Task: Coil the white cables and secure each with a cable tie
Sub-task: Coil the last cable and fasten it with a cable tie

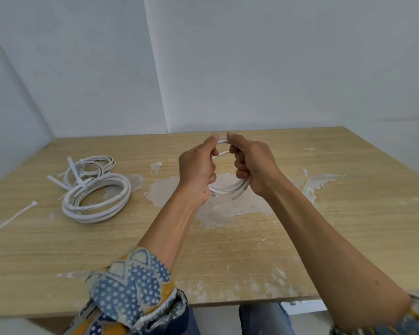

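Observation:
Both hands hold one small coil of white cable (pixel 229 188) upright above the middle of the table. My left hand (pixel 198 169) grips its left side, thumb up at the top of the loop. My right hand (pixel 254 165) grips the right side, fingers curled through the ring. At the left of the table lie two other white coils: a thick one (pixel 96 199) in front and a thinner one (pixel 92 166) behind it, each with a white cable tie (pixel 74 174) round it. A loose cable tie (pixel 11 220) lies near the left edge.
The wooden table (pixel 228 257) has peeled patches of veneer in the middle and at the right (pixel 319 182). White walls close it in at the back and left. My knees show below the front edge.

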